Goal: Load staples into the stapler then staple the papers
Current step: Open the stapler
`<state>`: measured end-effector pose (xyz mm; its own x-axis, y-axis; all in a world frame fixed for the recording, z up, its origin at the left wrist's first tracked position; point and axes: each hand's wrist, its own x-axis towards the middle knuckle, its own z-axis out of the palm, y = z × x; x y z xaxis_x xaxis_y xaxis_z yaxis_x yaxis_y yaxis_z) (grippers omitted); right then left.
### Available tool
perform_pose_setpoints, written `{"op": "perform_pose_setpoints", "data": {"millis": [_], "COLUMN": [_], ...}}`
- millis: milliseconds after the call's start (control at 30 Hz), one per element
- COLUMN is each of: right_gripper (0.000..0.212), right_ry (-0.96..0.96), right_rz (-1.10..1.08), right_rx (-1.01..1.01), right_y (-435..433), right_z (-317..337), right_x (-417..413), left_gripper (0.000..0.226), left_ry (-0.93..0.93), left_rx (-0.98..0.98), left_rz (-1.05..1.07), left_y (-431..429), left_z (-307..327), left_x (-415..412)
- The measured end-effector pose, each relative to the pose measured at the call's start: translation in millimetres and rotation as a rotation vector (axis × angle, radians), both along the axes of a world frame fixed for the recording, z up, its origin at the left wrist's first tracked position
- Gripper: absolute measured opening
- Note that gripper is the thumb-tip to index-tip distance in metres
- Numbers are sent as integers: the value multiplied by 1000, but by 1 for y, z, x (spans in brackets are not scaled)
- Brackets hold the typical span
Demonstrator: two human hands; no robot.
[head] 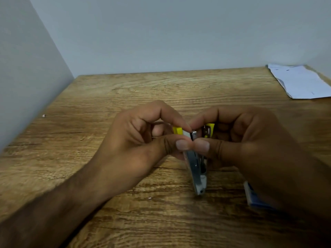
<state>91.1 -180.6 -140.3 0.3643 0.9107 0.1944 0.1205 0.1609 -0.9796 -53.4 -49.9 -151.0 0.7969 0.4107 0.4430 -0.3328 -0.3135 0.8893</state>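
Note:
A small stapler (198, 169) with a silver metal body and yellow plastic ends is held between both hands at the middle of the wooden table (125, 90). It is swung open, its metal channel pointing toward me. My left hand (143, 138) pinches its far end between thumb and forefinger. My right hand (238, 140) grips the other side, thumb tip pressed beside the left thumb. Whether staples lie in the channel is hidden by the fingers. The papers (300, 81), a white stack, lie at the far right corner of the table.
A blue and white small box (254, 196) lies on the table under my right wrist, mostly hidden. Grey walls close the table at the back and on the left. A tiny metal speck (150, 198) lies near my left forearm.

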Motion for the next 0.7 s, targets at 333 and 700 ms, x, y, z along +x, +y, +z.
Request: {"op": "perform_pose_setpoints", "data": {"millis": [333, 700], "right_gripper": [36, 39], "right_ry": [169, -87], "right_rz": [42, 97], "right_rx": [-52, -233], "right_y": [0, 1], "right_z": [4, 4], "right_x": [23, 44], "left_gripper": [15, 35], "left_ry": [-11, 384], "left_rx": [7, 191], "left_rz": [8, -139], "left_y": [17, 79], "left_z": [11, 10], "left_x": [-13, -39]}}
